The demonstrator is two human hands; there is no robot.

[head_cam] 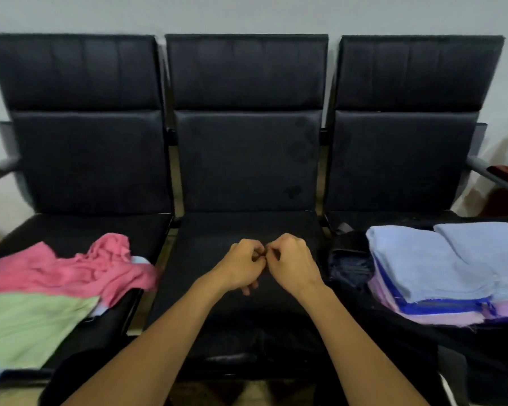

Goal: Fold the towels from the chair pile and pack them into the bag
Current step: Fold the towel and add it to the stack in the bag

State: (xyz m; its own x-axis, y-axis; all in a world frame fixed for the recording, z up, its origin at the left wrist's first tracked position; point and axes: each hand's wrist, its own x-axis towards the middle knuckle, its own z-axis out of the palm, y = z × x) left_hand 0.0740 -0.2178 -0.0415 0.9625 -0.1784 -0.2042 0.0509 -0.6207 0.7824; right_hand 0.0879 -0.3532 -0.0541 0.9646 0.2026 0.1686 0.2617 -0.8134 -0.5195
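My left hand (242,266) and my right hand (291,259) hover side by side over the middle chair seat (217,235). Both have curled fingers, and their fingertips meet. I see nothing between the fingers; the dark, grainy seat surface under them hides any dark cloth. A loose pile lies on the left chair: a crumpled pink towel (71,268) over a green towel (27,326). On the right chair, a black bag (349,259) holds a stack of folded towels (440,268), light blue on top, with blue, purple and pink below.
Three black padded chairs stand in a row against a pale wall. Metal armrests stick out at the far left (3,168) and far right (487,171). Dark fabric (452,361) drapes over the right seat's front.
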